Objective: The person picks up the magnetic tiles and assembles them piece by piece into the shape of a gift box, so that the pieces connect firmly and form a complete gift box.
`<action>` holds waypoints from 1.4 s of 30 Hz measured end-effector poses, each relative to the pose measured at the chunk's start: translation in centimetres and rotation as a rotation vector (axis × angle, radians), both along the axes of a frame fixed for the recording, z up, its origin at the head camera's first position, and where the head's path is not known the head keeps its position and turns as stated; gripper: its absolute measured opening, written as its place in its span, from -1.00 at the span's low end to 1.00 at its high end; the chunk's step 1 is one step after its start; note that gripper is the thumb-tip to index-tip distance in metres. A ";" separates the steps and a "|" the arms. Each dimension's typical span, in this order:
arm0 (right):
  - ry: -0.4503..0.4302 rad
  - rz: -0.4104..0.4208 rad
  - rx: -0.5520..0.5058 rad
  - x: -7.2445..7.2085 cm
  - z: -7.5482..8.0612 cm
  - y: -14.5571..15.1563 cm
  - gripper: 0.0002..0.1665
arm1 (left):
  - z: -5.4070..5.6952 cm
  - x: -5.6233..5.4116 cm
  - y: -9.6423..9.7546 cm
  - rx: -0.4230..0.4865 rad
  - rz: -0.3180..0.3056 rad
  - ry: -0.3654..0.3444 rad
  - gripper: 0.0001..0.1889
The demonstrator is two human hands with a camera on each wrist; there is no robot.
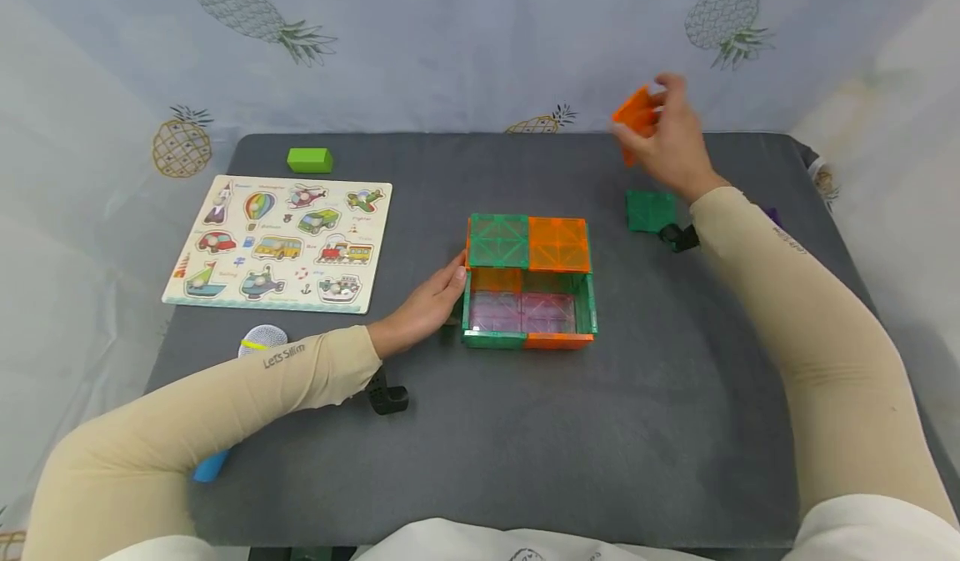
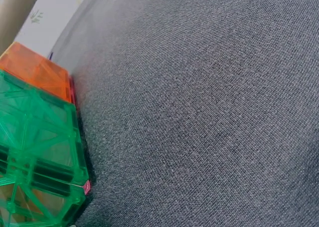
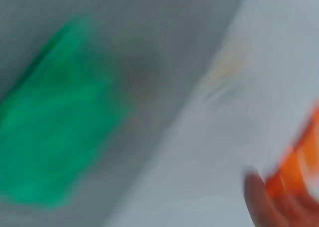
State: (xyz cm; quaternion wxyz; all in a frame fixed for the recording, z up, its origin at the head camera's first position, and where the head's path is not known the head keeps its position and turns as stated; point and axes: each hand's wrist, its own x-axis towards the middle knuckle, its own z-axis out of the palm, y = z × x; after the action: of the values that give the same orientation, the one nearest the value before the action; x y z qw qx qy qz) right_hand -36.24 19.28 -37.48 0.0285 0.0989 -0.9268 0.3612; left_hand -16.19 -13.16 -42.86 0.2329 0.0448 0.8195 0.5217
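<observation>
Glossy plastic tile box [image 1: 558, 244], matt woven tabletop [image 1: 480, 444].

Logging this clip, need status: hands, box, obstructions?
Right hand raised, holding orange piece. Left hand against left side of box. Box roofed at far half, near half open. Green piece near right hand, not visibly blocking.

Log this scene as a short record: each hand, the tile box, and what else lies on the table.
Left hand: against the box's left side
Right hand: raised, holding orange tile material; count unclear
Tile box: green and orange walls, purplish floor
Box top: green tile and orange tile over the far half; near half uncovered
Table, right: green piece
Table, left: vehicle puzzle board, light-green block beyond it
</observation>
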 end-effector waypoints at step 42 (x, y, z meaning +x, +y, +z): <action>-0.069 0.362 0.570 8.3 1.1 -3.3 -0.27 | -0.2 0.4 -0.1 0.038 0.006 -0.065 -0.30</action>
State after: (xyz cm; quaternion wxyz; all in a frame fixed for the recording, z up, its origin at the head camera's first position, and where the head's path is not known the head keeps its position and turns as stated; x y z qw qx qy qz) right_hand -27.96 16.00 -36.38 -0.0961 0.2536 -0.9583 0.0897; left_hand -15.79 -13.27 -43.02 0.2569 0.0295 0.8017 0.5389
